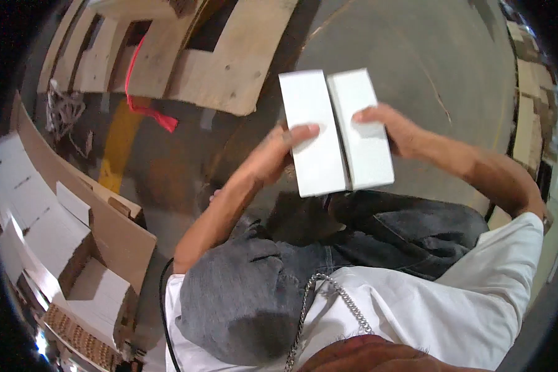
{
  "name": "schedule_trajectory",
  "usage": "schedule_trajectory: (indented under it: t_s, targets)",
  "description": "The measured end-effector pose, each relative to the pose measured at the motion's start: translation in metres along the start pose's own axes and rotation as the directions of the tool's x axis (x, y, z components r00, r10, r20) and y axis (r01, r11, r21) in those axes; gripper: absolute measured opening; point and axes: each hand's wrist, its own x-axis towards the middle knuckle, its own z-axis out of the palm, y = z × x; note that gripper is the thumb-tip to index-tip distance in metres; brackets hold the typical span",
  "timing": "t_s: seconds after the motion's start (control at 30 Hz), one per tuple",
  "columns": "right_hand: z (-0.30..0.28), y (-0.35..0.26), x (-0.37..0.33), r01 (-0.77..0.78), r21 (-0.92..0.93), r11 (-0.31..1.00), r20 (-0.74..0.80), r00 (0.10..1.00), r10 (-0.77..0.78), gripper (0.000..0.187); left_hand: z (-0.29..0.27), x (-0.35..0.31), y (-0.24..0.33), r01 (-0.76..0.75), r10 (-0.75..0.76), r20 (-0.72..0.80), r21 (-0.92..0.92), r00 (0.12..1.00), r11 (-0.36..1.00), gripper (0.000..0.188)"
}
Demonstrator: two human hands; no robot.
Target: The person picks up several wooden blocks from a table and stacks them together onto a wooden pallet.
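Two long white box-like blocks [319, 162] [372, 158] are held up side by side above the floor, with a narrow dark gap between them. My left hand [273, 152] is closed on the left block, its thumb lying on the top face and its fingers hidden behind. On the outer side of the right block, my right hand [398, 127] grips in the same way, thumb on top and the other fingers mostly out of sight. Both blocks tilt slightly, their far ends leaning left.
A wooden pallet [223, 77] lies at the far left, with red strapping [146, 110] hanging off it. Stacked white-faced cardboard [99, 291] stands in a brown carton [127, 239] at left. Tangled pale strapping [65, 108] lies nearby. More stacks [530, 118] line the right edge.
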Motion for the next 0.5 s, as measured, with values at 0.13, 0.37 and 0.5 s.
schedule_trajectory:
  t_s: [0.13, 0.37, 0.5]
  targets:
    - [-0.064, -0.034, -0.011, 0.334, 0.009, 0.942, -0.027, 0.942, -0.334, 0.073, 0.018, 0.013, 0.071, -0.293, 0.300, -0.029, 0.138, 0.954, 0.946, 0.088]
    - [-0.135, 0.003, 0.043, 0.565, 0.328, 0.757, -0.076, 0.814, -0.575, 0.048, 0.031, 0.000, 0.208, -0.546, 0.530, 0.176, 0.453, 0.830, 0.705, 0.048]
    - [-0.126, 0.013, 0.073, 0.673, 0.361, 0.645, -0.282, 0.739, -0.612, 0.056, 0.044, 0.030, 0.230, -0.308, 0.322, 0.074, 0.551, 0.944, 0.776, 0.056]
